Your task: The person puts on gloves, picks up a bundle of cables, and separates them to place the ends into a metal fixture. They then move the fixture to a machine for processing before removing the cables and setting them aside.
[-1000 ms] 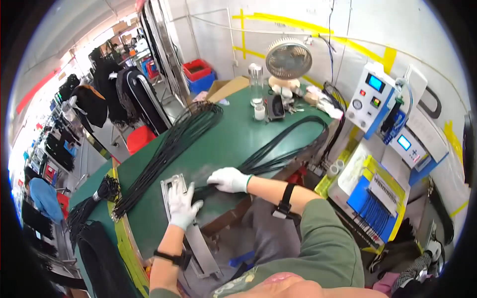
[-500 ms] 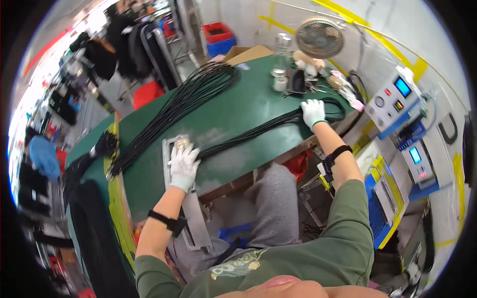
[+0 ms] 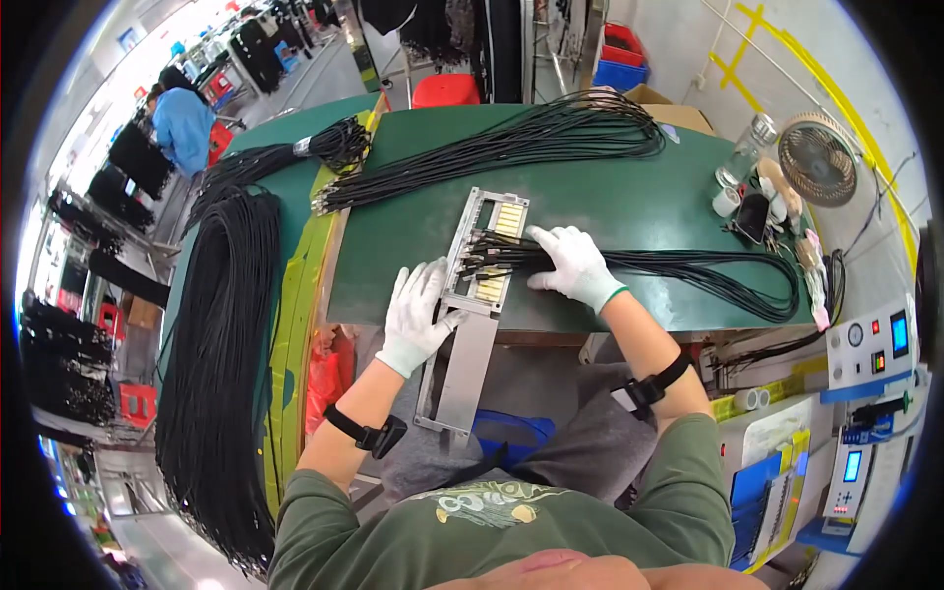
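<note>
Notably, left grip [image 3: 415,320] lay spread against the metal fixture's [image 3: 470,359] left edge. Right of the fixture, right grip [image 3: 575,270], parted, straddled black cables [image 3: 649,264]; firm hold unclear.

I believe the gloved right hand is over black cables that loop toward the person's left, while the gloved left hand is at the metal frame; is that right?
Not quite: the head view shows those black cables looping toward the person's right. The gloved right hand is indeed over them, and the gloved left hand is at the metal frame.
</note>
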The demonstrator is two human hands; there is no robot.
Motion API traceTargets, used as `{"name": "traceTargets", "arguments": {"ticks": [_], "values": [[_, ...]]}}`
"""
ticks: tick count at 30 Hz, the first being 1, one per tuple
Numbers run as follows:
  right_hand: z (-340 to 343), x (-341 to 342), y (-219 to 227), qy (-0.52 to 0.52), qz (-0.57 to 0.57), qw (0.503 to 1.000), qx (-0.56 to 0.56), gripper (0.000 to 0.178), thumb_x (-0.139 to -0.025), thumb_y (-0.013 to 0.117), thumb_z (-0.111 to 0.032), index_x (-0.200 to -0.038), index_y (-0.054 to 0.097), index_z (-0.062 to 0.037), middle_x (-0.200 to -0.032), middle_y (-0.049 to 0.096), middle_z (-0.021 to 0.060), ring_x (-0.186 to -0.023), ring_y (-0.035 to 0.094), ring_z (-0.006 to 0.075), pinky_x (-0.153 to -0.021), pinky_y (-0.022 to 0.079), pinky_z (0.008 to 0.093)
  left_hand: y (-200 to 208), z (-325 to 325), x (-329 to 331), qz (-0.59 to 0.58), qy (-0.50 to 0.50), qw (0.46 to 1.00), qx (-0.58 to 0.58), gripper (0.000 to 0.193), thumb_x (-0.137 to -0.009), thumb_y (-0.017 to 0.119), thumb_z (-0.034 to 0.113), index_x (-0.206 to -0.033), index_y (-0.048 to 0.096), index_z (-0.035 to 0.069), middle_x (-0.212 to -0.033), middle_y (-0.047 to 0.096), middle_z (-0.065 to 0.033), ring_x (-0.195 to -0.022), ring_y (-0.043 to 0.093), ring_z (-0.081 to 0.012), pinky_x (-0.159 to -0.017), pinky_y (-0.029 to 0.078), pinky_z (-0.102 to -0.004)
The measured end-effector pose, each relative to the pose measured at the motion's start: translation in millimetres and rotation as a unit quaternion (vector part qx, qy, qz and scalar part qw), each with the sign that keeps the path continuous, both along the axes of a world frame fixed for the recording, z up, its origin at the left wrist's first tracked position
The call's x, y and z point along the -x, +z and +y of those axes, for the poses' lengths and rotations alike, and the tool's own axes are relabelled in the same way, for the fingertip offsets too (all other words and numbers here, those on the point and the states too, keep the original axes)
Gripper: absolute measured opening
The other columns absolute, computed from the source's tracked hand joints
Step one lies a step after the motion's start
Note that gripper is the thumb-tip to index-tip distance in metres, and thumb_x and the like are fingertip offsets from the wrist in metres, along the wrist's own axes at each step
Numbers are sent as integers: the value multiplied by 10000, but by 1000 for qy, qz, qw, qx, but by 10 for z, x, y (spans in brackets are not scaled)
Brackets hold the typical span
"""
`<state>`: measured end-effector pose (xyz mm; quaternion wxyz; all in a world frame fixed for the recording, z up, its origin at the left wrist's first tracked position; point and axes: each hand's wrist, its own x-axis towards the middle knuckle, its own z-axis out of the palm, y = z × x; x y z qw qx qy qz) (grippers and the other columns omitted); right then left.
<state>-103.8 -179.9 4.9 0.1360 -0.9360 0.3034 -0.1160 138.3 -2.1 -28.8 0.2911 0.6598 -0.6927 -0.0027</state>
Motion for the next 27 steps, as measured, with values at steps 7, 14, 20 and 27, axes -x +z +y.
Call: {"name": "traceTargets", "arguments": {"ticks": [7,14,20,27], "values": [[-192,41,-162,-150,-144,957,-201,415,-728,773,-404,-1002,689,-104,-1001,683,72,-981,611,286,-793,493,384,-223,56,179,-128,72,989,-8,681,-888,562,403,-1416,420,-3,-1364,512,-211,-1287,456,-376,-1139,235,-548],[3,34,-18,-13,-102,992,75,288,-743,762,-321,-941,686,-126,-873,650,66,-907,597,278,-770,477,384,-286,69,479,-92,125,987,36,661,-888,567,383,-1393,441,-24,-1372,508,-208,-1296,450,-380,-1146,225,-547],[-9,-15,-151,9,-89,993,81,178,-752,746,-241,-855,662,-123,-803,613,45,-840,575,273,-761,458,387,-119,47,536,-7,114,992,46,478,-912,575,285,-1293,539,-2,-1347,531,-212,-1283,463,-387,-1145,235,-533],[154,-7,-21,81,-132,988,12,148,-752,732,-172,-832,647,-81,-822,609,69,-848,562,290,-773,449,386,-32,-235,246,140,16,985,103,152,-877,656,203,-922,648,59,-1281,587,-190,-1241,501,-380,-1110,308,-493]]}}
